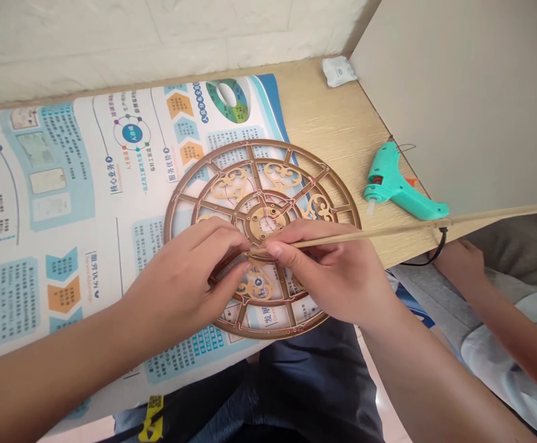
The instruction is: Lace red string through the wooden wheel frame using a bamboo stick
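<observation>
A round gold-brown openwork frame (pixel 291 306) with rings, spokes, scroll ornaments and thin red wires lies flat, overhanging the table's front edge. My right hand (pixel 342 271) grips a thin wooden stick (pixel 369 234) between thumb and fingers, its tip pointing left over the frame's hub. Close to that tip, my left hand (pixel 203 264) is closed in a pinch above the frame's lower left part. Whatever sits between the left fingertips is too small or hidden to make out.
Under the frame is a printed poster (pixel 111 246) on the wooden table (pixel 314 104). A teal glue gun (pixel 400 184) lies right, beside a pale upright panel (pixel 471 104). A small white packet (pixel 338 71) sits behind. Another person's arm (pixel 499 301) rests beyond the panel.
</observation>
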Demonstrator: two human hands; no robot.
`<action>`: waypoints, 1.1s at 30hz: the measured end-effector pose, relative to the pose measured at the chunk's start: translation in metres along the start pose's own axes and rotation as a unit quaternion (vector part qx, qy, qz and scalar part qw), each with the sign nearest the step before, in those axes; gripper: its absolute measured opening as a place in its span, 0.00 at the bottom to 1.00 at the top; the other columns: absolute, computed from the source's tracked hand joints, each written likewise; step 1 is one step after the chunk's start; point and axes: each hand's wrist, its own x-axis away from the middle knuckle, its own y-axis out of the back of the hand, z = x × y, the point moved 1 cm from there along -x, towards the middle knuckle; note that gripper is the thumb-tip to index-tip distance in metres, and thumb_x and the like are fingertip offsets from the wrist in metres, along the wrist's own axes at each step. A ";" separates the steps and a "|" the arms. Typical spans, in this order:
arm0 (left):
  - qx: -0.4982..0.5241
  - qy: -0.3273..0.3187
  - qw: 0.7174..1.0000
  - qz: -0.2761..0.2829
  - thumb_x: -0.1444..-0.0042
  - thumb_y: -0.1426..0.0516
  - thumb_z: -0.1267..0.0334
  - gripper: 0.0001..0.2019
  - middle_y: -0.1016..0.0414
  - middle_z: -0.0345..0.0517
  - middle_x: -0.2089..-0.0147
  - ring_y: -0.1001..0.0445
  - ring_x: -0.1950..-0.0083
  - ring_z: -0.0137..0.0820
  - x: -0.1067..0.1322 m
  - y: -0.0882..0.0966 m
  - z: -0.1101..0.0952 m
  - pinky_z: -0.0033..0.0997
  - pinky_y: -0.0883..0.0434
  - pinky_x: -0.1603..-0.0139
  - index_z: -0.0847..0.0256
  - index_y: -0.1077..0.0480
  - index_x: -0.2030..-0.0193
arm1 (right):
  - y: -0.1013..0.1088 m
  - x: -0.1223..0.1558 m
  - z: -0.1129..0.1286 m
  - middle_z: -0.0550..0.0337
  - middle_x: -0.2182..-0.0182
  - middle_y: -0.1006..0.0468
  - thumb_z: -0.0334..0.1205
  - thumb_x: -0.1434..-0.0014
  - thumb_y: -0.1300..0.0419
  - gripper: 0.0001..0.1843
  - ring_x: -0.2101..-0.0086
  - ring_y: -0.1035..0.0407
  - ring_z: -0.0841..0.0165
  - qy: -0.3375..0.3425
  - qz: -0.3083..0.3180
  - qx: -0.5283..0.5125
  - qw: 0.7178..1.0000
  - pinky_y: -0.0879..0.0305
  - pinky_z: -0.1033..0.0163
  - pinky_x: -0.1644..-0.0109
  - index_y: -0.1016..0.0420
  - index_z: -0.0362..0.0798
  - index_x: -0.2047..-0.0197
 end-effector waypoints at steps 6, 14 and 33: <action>-0.003 0.015 1.000 -0.016 0.25 0.43 0.67 0.01 0.27 0.38 0.56 0.29 0.59 0.25 0.002 0.002 -0.003 0.28 0.31 0.59 0.59 0.30 0.50 | 0.000 0.001 -0.003 0.61 0.69 0.17 0.43 0.29 0.32 0.11 0.70 0.25 0.70 -0.010 0.000 -0.003 1.000 0.33 0.65 0.72 0.15 0.51 0.65; -0.018 0.017 0.999 -0.028 0.26 0.42 0.68 0.02 0.23 0.36 0.56 0.26 0.57 0.24 0.004 0.000 -0.003 0.26 0.29 0.57 0.57 0.29 0.52 | -0.002 -0.001 -0.001 0.61 0.70 0.18 0.55 0.31 0.31 0.18 0.67 0.22 0.68 0.006 -0.014 -0.017 1.000 0.25 0.62 0.65 0.16 0.52 0.67; 0.034 0.082 0.996 -0.025 0.29 0.39 0.69 0.04 0.22 0.29 0.58 0.30 0.66 0.18 0.004 0.001 -0.002 0.23 0.34 0.67 0.55 0.28 0.56 | -0.002 0.002 -0.004 0.60 0.68 0.17 0.40 0.30 0.31 0.10 0.70 0.25 0.72 0.024 -0.028 0.015 0.999 0.30 0.69 0.72 0.16 0.50 0.66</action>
